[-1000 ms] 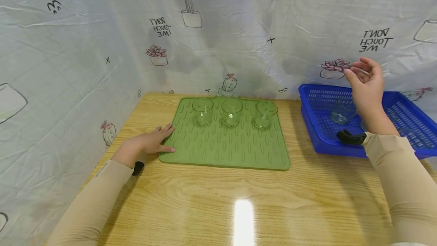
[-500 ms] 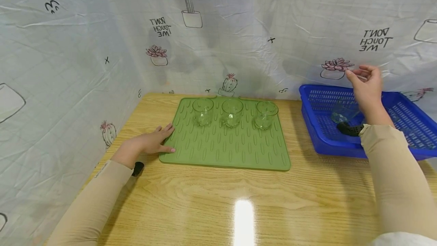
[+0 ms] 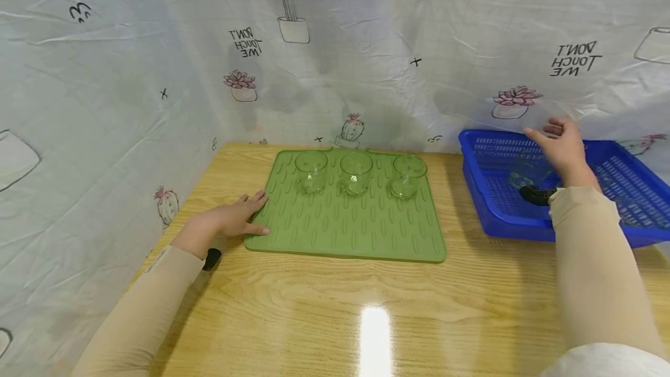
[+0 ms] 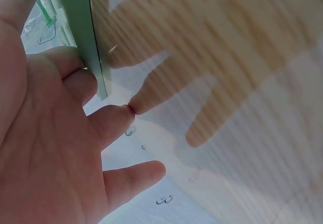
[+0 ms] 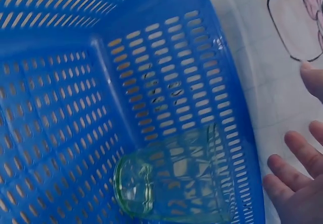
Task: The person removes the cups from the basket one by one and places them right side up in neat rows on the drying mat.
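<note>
In the head view, the left hand point(image 3: 235, 218) rests at the left edge of the green mat point(image 3: 345, 220), fingers apart and gripping nothing. The mat lies on the table point(image 3: 293, 313), its long axis running left to right. Along its far side stand the left glass point(image 3: 311, 173), the middle glass point(image 3: 356, 174) and the right glass point(image 3: 407, 178), upright, mouths up. To the right, the right hand point(image 3: 565, 147) hovers over the far part of the blue basket point(image 3: 481, 205), fingers loosely bent and apart, holding nothing. Hand, sleeve and a black wrist piece point(image 3: 536, 195) hide part of the basket; the clear shapes farther right in it are hard to make out.

In the left wrist view, the mat is mostly cut off.

In the right wrist view, the basket glass point(image 5: 174, 181) is beside the far wall, base toward the basket floor, mouth up; the right hand, cut off, is apart from it.
</note>
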Demonstrator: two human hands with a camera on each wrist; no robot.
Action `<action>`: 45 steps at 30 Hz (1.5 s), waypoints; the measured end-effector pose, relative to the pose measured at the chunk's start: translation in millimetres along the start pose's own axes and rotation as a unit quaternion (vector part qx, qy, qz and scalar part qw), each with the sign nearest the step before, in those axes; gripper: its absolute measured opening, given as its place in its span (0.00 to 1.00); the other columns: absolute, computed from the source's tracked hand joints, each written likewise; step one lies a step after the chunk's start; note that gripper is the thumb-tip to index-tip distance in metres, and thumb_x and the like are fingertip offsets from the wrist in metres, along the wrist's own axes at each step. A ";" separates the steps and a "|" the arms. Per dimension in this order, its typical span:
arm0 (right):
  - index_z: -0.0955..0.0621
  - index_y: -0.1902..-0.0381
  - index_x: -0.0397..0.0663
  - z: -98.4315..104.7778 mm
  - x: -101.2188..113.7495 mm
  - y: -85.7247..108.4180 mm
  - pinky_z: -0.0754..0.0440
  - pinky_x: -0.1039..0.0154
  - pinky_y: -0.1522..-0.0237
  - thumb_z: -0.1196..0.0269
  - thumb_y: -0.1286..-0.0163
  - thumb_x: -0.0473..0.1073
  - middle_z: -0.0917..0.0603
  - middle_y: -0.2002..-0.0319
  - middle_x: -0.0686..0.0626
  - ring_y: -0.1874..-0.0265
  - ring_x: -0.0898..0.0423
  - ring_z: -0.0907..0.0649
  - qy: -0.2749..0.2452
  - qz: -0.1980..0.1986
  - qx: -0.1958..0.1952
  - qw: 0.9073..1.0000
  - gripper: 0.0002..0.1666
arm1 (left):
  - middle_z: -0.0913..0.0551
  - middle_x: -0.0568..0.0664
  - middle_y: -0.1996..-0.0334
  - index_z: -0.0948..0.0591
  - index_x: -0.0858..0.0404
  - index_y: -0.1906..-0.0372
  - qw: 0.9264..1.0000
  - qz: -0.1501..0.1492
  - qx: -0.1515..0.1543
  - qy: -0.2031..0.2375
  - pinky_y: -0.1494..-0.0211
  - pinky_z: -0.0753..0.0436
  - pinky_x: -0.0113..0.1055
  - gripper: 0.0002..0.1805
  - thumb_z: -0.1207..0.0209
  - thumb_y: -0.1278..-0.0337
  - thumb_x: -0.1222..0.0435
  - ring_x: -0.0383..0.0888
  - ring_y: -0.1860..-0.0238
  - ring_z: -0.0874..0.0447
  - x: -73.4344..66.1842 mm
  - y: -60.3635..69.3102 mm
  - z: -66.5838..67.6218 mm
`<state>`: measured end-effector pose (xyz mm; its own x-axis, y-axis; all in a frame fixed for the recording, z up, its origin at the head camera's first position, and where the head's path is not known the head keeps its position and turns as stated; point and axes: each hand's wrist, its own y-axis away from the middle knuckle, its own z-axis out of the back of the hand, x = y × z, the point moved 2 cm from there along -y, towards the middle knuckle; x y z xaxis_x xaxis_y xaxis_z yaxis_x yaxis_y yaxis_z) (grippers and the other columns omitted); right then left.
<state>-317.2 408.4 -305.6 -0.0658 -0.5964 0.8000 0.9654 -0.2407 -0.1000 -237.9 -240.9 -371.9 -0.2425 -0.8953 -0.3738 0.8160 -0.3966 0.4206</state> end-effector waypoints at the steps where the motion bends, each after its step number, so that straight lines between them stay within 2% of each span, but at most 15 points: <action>1: 0.57 0.18 0.36 0.0 -1.3 -0.1 0.45 0.32 0.28 0.48 0.24 0.66 0.53 0.20 0.30 0.23 0.30 0.47 0.013 0.000 0.011 1.000 0.57 | 0.66 0.64 0.18 0.56 0.69 0.17 1.000 0.001 0.000 0.001 0.29 0.53 0.76 0.54 0.41 0.29 0.45 0.70 0.21 0.71 0.4 -0.4 -0.3; 5: 0.61 0.19 0.32 0.5 -4.9 -0.9 0.46 0.25 0.32 0.46 0.24 0.67 0.55 0.22 0.25 0.27 0.22 0.47 0.075 0.001 0.047 0.996 0.61 | 0.66 0.64 0.18 0.57 0.68 0.17 1.000 0.000 0.001 0.002 0.30 0.55 0.77 0.54 0.41 0.29 0.44 0.70 0.22 0.71 1.2 -1.9 -1.2; 11: 0.60 0.20 0.28 0.2 -11.0 -6.2 0.47 0.25 0.32 0.40 0.27 0.66 0.55 0.24 0.22 0.28 0.20 0.49 0.136 0.001 0.065 0.989 0.64 | 0.66 0.64 0.18 0.56 0.68 0.17 1.000 0.000 0.000 0.000 0.31 0.57 0.78 0.55 0.41 0.30 0.43 0.71 0.22 0.71 2.6 -2.4 -0.4; 15: 0.64 0.21 0.27 -0.6 -18.8 -8.9 0.48 0.23 0.33 0.38 0.28 0.67 0.57 0.25 0.19 0.29 0.18 0.51 0.166 -0.008 0.083 0.983 0.68 | 0.66 0.64 0.18 0.56 0.69 0.17 1.000 -0.002 0.000 -0.004 0.30 0.56 0.77 0.55 0.41 0.30 0.43 0.71 0.22 0.71 3.7 -1.6 -0.1; 21: 0.70 0.22 0.29 -0.7 -23.4 -9.5 0.51 0.23 0.32 0.34 0.31 0.64 0.61 0.26 0.17 0.29 0.17 0.55 0.176 -0.007 0.117 0.977 0.74 | 0.66 0.64 0.18 0.56 0.69 0.18 1.000 -0.004 -0.002 -0.005 0.30 0.57 0.77 0.54 0.41 0.29 0.43 0.71 0.22 0.70 3.2 -1.9 0.2; 29: 0.76 0.27 0.25 3.8 -32.3 -3.6 0.49 0.21 0.34 0.37 0.34 0.74 0.68 0.27 0.18 0.29 0.17 0.57 0.188 -0.081 0.174 0.963 0.81 | 0.65 0.65 0.18 0.55 0.70 0.18 1.000 -0.008 -0.004 -0.007 0.31 0.56 0.78 0.54 0.41 0.30 0.43 0.72 0.22 0.70 2.7 -1.3 0.2; 36: 0.73 0.27 0.21 8.5 -39.9 -3.2 0.57 0.13 0.41 0.41 0.37 0.81 0.68 0.27 0.19 0.30 0.15 0.59 0.220 -0.110 0.203 0.948 0.83 | 0.65 0.65 0.18 0.55 0.70 0.18 1.000 -0.009 -0.006 -0.006 0.31 0.56 0.78 0.54 0.41 0.29 0.44 0.72 0.22 0.70 1.9 -0.2 0.8; 39: 0.73 0.27 0.21 8.8 -42.9 -5.4 0.58 0.12 0.42 0.42 0.37 0.82 0.67 0.26 0.19 0.31 0.14 0.59 0.224 -0.113 0.208 0.946 0.84 | 0.65 0.64 0.18 0.55 0.70 0.18 1.000 -0.007 -0.004 -0.003 0.30 0.57 0.77 0.54 0.40 0.29 0.44 0.71 0.22 0.70 1.9 1.1 1.5; 45: 0.70 0.26 0.19 11.7 -44.8 -6.7 0.57 0.13 0.41 0.42 0.38 0.82 0.66 0.26 0.18 0.31 0.14 0.58 0.214 -0.108 0.210 0.948 0.83 | 0.65 0.65 0.18 0.55 0.70 0.18 1.000 -0.007 -0.005 -0.001 0.30 0.56 0.77 0.54 0.40 0.29 0.44 0.71 0.22 0.70 1.8 1.2 1.1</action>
<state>-317.8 445.6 -333.8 -0.2835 -0.8457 0.4521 0.9268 -0.1206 0.3556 -237.9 -243.3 -371.2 -0.2552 -0.8897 -0.3785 0.8172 -0.4077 0.4073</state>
